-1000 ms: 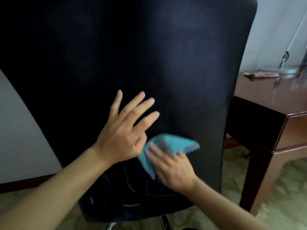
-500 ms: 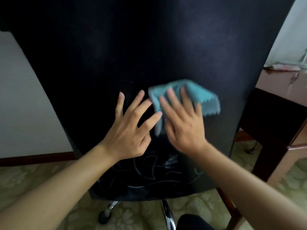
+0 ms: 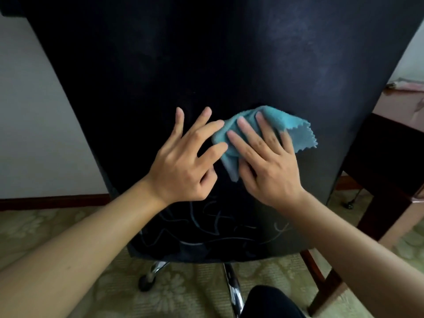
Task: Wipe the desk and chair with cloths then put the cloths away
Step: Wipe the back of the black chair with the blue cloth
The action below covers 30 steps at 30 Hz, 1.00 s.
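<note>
The black back of the office chair (image 3: pixel 229 65) fills most of the view. My right hand (image 3: pixel 268 161) presses a crumpled blue cloth (image 3: pixel 282 121) flat against it with straight fingers. My left hand (image 3: pixel 185 159) rests on the chair back just left of the cloth, fingers spread, two fingertips touching the cloth's edge. Pale scribble marks (image 3: pixel 206 228) show on the lower part of the chair back, below both hands. A pink cloth (image 3: pixel 406 84) lies on the wooden desk (image 3: pixel 399 109) at the far right.
The chair's chrome legs and a castor (image 3: pixel 146 281) stand on a pale floral carpet (image 3: pixel 57 226). The desk's dark leg (image 3: pixel 378 214) is close on the right. A white wall with a dark skirting board is on the left. A dark shape, cut off at the frame's bottom edge (image 3: pixel 270 304), lies below.
My right hand swept the blue cloth up from the lower chair back, then slightly down again. My left hand stayed on the chair back. The view shifted lower, showing more of the chair's legs.
</note>
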### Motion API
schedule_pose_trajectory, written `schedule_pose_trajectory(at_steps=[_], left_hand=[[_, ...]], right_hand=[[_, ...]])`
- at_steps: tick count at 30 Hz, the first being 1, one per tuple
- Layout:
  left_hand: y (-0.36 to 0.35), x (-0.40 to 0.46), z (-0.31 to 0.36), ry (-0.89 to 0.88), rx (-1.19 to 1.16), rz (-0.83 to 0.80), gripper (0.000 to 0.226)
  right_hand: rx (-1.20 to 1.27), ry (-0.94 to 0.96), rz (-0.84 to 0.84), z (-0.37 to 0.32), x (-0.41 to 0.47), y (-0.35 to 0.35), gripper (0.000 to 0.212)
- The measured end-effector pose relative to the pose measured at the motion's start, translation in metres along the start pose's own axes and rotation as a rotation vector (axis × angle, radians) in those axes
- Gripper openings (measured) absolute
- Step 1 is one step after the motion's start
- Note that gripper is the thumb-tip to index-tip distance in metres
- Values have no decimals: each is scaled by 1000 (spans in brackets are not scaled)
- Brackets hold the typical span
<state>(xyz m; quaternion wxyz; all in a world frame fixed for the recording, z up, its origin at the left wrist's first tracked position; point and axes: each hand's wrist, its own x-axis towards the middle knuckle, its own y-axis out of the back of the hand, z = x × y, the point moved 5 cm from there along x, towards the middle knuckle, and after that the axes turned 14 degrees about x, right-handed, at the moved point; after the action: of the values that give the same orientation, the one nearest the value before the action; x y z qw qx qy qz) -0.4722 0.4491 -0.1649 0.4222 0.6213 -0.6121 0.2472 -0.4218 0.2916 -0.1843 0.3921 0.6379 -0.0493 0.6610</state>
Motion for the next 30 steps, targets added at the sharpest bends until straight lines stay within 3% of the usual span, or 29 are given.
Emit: schedule_pose_trajectory(at_steps=[2,6,8,12,17,19,22,24,30], left_hand=[[0,-1,-3,5,-4,3,40],[-1,-2,-7,16,-45,-42,40],[1,-3,-11,17,-75,-83,39],[11,-20,-23,50,-66,-110,42],[22,-66,-60,256,83,-161,60],[23,-85,-72,286,122,-184,64],[20,-101,-78,230,155,-205,65],[17,-103,-80,209,155,-192,62],[10,-103,-82,199,157,-148,54]], right_hand=[[41,-20,-14,-12,-17,-13,53],[78,135,-394,-50,-111,-47,52],[79,153,-481,-53,-126,-53,46],[67,141,-326,-48,-63,-41,45],[17,-35,-12,-51,38,-32,51],[63,15,-90,-71,24,-51,52],[102,198,-409,-104,-42,-80,54],[108,214,-526,-108,-65,-88,58],[80,168,-200,-94,24,-78,49]])
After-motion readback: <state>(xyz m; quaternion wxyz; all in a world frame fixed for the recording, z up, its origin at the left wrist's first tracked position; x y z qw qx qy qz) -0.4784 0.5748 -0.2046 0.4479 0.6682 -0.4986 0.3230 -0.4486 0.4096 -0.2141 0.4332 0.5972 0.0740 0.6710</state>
